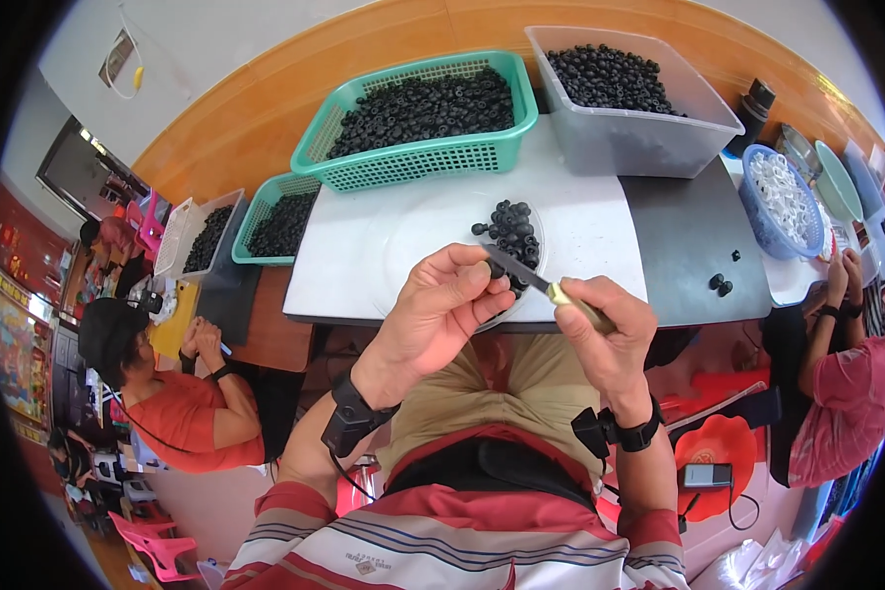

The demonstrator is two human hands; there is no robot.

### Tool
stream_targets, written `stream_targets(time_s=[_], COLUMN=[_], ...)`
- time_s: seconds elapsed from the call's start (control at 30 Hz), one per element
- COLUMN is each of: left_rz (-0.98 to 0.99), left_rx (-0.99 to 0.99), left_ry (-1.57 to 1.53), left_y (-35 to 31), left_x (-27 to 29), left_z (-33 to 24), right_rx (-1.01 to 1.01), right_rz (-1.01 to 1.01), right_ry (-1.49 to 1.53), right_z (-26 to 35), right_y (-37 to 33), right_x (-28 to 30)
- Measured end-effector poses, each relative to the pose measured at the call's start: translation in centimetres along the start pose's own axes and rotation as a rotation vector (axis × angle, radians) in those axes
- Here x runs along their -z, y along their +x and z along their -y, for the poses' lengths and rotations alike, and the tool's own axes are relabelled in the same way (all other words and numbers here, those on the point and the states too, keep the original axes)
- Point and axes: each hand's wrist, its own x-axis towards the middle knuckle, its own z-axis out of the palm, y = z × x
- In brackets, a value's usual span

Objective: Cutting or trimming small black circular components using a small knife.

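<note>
My left hand (431,303) is closed, its thumb and fingers pinching a small round black part (496,267). In my right hand (615,339) is a knife (523,274) with a brass-coloured handle; its blade points up and left, meeting the black part at my left fingertips. Just beyond the fingers lies a heap of loose black parts (511,226), apparently rubber or plastic. They rest on a clear round plate (395,228) on a white board (600,221). My fingers hide part of the heap and the near side of the plate.
Beyond the board stand a large green basket (423,175) and a translucent bin (649,143), both full of black parts. A smaller green basket (265,260) is at left. Right are loose black pieces (721,285) and a blue basket (789,246) of white parts. People sit either side.
</note>
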Motion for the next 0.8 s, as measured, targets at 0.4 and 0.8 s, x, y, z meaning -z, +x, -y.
stream_targets(time_s=[0.4, 0.8], left_rz=[-0.005, -0.211], left_rx=[0.019, -0.121], left_ry=[0.0, 0.432], left_y=[-0.4, 0.3], left_x=[0.0, -0.4], left_z=[0.3, -2.7], right_rx=[0.076, -0.206], right_rz=[-0.01, -0.146], right_ry=[-0.098, -0.095], right_z=[-0.8, -4.7], right_y=[-0.1, 0.9], right_x=[0.1, 1.8])
